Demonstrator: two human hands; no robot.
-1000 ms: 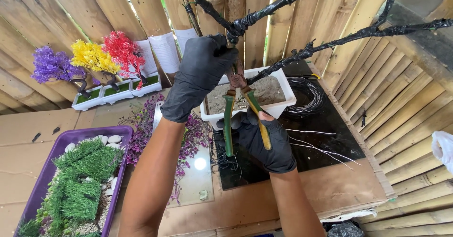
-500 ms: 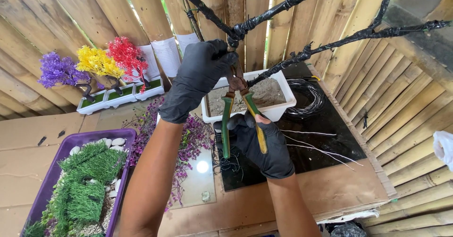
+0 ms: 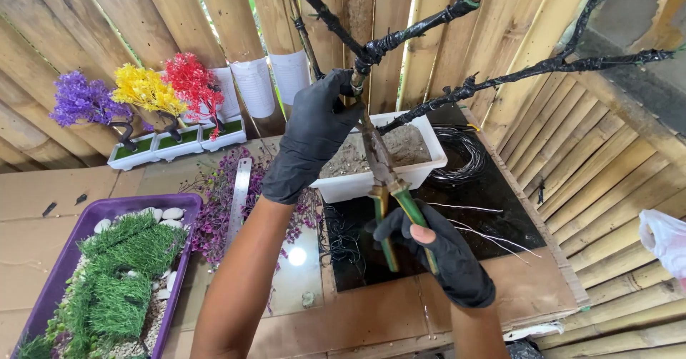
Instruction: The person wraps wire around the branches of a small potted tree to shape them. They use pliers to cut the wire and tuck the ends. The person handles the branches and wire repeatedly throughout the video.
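head view, risks. the left hand (image 3: 311,141), in a black glove, has its fingers (image 3: 336,87) closed around the black-wrapped branch frame (image 3: 400,37) at the fork where several arms meet. the right hand (image 3: 439,255), also gloved, has its fingers closed on the green handles of the pliers (image 3: 382,170), whose rusty nose reaches up to that same fork, just beside the left fingertips. judged hazard: a slip of the tool at the joint would drive the nose into the left glove, because tool and fingertips share one small spot. second hazard: a hard twist may tear the wrapping or bend an arm, since the long arms give leverage. third: the frame seems to rise from the white planter (image 3: 436,160), and a pull could tip it.

head view, condition of the piece. the frame is thin, dark, glossy, spirally bound, with green showing at some arm tips. it stands over the planter at the middle of the desk (image 3: 286,330), in front of a bamboo wall (image 3: 179,16). loose pale wires (image 3: 493,234) lie on a black mat (image 3: 500,209), a wire coil (image 3: 457,155) near the planter.
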